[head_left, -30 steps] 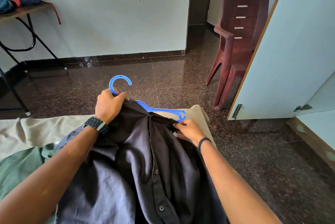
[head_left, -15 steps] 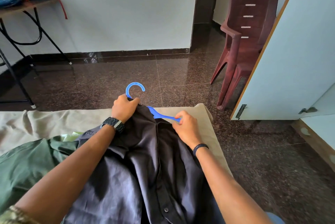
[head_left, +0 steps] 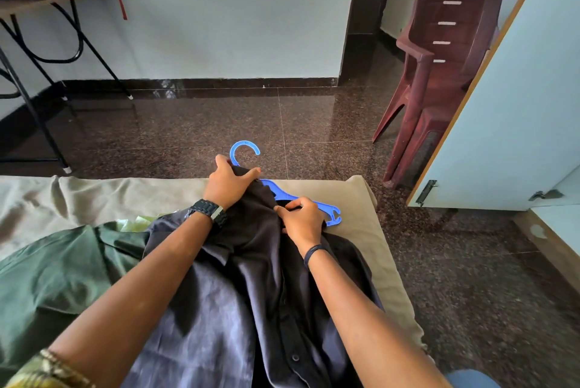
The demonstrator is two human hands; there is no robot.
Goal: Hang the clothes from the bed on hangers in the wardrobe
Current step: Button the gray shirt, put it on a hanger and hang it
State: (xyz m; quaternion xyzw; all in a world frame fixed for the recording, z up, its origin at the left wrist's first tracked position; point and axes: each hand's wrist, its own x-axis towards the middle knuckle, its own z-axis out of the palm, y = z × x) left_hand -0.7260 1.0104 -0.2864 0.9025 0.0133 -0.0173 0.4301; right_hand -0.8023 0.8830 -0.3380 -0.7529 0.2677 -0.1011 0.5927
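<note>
A dark button-up shirt (head_left: 244, 299) lies spread on the bed (head_left: 370, 230), collar end towards the floor. A blue plastic hanger (head_left: 326, 208) is partly inside it; the hook sticks out past the collar and the right arm lies bare on the sheet. My left hand (head_left: 229, 183) grips the collar of the shirt at the base of the hook. My right hand (head_left: 303, 219) pinches the shirt's fabric over the hanger's right arm. The hanger's left arm is hidden under the shirt.
A green garment (head_left: 56, 277) lies on the bed to the left. An open wardrobe door (head_left: 518, 105) stands at the right, with stacked maroon plastic chairs (head_left: 439, 67) behind it. A metal-legged table (head_left: 47, 42) with bags stands at far left. Dark granite floor lies ahead.
The hanger and shirt collar came down from raised onto the bed. My right hand slid back along the hanger's right arm, so its end is bare again.
</note>
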